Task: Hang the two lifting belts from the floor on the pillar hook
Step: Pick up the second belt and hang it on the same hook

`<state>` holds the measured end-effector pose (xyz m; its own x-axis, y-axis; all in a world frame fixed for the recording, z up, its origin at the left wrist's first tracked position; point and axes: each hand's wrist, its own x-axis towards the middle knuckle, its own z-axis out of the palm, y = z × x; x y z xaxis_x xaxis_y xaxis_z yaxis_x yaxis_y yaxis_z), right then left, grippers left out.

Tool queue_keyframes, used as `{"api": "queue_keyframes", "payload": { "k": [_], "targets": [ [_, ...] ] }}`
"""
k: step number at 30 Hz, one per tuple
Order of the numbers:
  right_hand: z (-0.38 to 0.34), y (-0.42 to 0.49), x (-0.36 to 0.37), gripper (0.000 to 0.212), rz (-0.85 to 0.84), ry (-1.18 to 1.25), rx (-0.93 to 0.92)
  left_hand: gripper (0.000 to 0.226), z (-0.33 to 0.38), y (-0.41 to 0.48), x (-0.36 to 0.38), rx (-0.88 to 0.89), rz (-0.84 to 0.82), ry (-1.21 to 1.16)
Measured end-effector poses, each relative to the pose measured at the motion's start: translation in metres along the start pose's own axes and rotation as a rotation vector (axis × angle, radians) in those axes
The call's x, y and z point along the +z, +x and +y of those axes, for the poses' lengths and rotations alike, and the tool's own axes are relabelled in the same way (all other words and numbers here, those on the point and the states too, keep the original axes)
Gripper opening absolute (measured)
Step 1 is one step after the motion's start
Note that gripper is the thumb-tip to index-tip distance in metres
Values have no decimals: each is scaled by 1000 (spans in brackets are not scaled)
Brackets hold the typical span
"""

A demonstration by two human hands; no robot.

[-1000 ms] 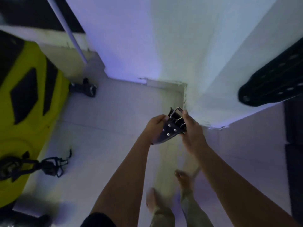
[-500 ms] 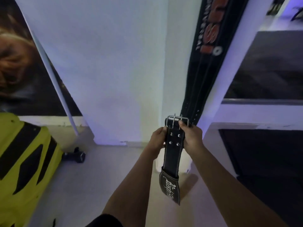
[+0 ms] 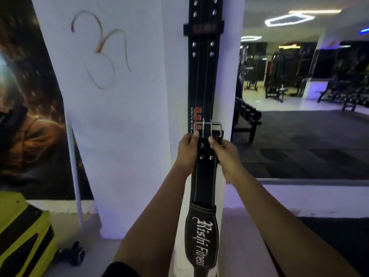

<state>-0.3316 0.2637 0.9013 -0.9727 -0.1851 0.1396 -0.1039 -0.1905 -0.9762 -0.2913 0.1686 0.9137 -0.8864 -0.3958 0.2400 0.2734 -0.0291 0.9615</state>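
Matt black stitched leather belt (image 3: 205, 176), shiny metal buckle (image 3: 212, 129) and rivets; smooth painted white pillar (image 3: 123, 126).

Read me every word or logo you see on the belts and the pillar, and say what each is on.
"Rishi Fitness": white script on the padded end of the black leather belt held by both hands.
"U", red, partly hidden: on the black studded belt hanging on the pillar.
White word beneath: blurred, unreadable.
Orange scribble on the white pillar: no letters.

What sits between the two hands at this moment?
In the head view, the buckle end of the black held belt runs upright between the left hand and right hand, both gripping its edges just under the metal buckle.
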Motion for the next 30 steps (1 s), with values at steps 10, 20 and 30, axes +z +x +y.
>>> {"api": "queue_keyframes", "payload": {
  "k": [10, 20, 30],
  "targets": [
    [-135, -5, -4, 9, -13, 132, -217, 19, 83, -2, 17, 280, -175, 169],
    [-180, -17, 5, 9, -37, 44, -191, 35, 120, 6, 23, 337, -152, 215],
    [-189, -23, -2, 7, -72, -79, -96, 29, 123, 7, 24, 349, -222, 117]
  ]
}}
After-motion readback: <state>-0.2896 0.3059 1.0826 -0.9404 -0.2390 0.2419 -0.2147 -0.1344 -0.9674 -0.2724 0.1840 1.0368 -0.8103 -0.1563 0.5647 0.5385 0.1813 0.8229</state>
